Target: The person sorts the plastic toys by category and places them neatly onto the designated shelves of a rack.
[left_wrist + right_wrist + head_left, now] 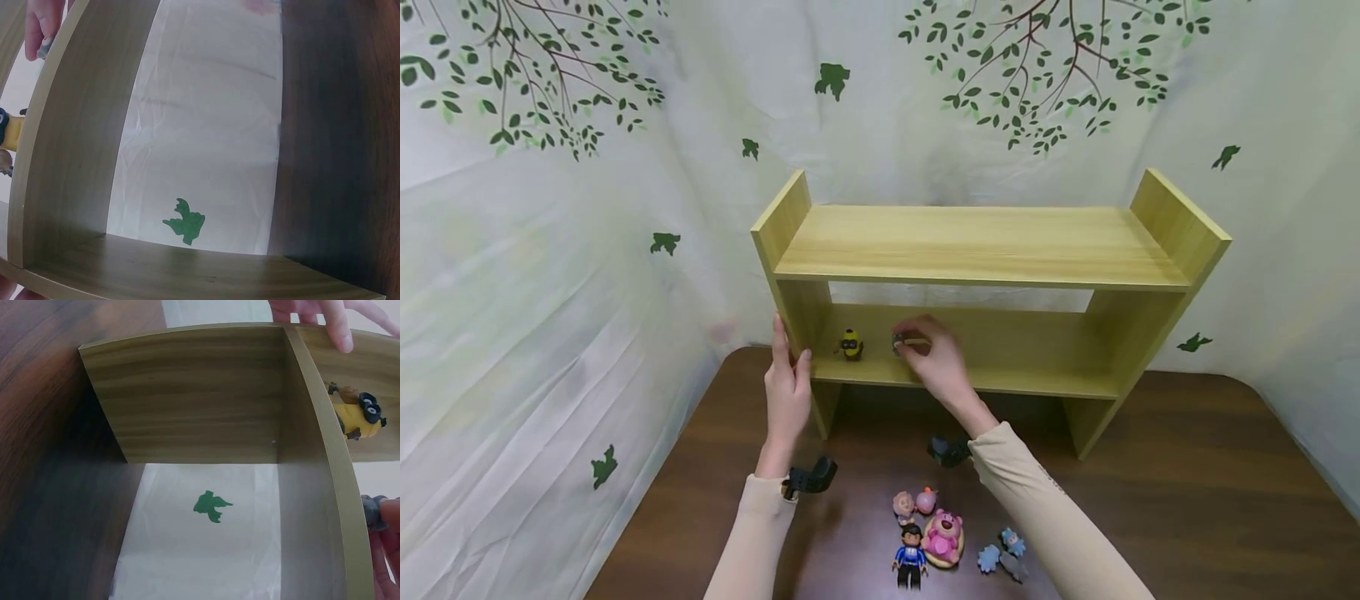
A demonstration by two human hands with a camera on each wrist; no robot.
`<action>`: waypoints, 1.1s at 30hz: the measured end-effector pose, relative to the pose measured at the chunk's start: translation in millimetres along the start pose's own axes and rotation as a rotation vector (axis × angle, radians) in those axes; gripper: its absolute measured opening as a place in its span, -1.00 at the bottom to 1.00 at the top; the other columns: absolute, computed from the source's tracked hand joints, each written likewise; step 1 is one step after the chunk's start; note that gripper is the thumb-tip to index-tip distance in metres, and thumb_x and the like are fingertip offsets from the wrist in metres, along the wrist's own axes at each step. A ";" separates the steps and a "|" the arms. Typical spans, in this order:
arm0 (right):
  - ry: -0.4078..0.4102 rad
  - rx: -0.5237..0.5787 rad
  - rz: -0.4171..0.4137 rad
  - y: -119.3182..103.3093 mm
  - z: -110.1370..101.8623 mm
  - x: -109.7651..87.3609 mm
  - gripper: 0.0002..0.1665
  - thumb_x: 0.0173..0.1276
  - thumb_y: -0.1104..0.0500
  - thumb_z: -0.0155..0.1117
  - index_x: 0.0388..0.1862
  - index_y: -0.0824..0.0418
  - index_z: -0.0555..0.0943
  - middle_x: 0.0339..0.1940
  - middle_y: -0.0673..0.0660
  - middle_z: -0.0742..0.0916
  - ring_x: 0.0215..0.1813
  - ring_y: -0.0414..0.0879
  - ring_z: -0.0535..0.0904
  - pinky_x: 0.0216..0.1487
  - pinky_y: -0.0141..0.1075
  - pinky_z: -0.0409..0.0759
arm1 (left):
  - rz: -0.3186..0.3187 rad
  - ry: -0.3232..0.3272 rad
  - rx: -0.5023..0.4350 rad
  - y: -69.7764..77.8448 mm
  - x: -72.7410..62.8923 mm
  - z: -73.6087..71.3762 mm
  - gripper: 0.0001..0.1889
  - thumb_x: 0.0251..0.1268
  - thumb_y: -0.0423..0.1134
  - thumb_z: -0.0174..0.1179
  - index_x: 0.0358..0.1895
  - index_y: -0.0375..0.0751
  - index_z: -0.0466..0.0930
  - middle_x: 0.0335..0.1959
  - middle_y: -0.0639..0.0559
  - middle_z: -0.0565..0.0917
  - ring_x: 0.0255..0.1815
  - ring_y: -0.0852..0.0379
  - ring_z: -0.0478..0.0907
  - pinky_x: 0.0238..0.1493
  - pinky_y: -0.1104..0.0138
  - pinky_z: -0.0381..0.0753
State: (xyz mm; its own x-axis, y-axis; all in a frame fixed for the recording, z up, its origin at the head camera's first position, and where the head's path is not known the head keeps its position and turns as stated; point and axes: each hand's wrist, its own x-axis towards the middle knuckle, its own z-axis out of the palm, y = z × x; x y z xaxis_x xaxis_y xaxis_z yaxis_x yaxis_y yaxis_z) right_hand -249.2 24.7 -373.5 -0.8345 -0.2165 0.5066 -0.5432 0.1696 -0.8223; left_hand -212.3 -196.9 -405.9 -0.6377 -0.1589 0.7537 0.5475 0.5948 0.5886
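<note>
My right hand [936, 358] pinches a small grey figurine [374, 512] between thumb and fingertips, just over the front part of the lower board of a light wooden shelf [985, 246]. Its details are mostly hidden by the fingers. To the left of it, a yellow minion figurine [851, 344] with dark goggles stands upright on the same board. My left hand [788, 396] holds the shelf's left side panel, the fingers along the outside and the thumb over the front edge, seen from inside in the right wrist view.
On the brown table [1210, 483] before the shelf lie a pink bear figurine [943, 537], a doll in blue [911, 557], small pink figurines [904, 505] and several blue-grey ones [988, 558]. A white leaf-print curtain [865, 150] hangs behind.
</note>
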 end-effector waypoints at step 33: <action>-0.099 -0.019 0.035 4.0 2.0 4.4 -0.78 0.24 0.42 0.31 -0.12 0.29 0.64 -0.12 0.14 0.60 -0.04 -0.04 0.59 -0.02 -0.31 0.55 | 0.021 0.011 -0.015 -3.0 0.2 2.5 -0.19 0.47 -0.44 -0.05 0.54 0.36 -0.21 -0.55 -0.04 0.26 -0.66 0.19 0.06 -0.53 0.29 0.14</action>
State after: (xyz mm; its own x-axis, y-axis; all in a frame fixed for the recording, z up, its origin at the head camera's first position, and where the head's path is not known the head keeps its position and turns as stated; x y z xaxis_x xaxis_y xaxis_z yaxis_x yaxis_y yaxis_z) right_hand -254.8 22.5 -375.0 -0.8402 -0.3041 0.4489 -0.5165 0.1971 -0.8333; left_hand -215.4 -196.8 -408.2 -0.6199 -0.1549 0.7692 0.5689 0.5865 0.5766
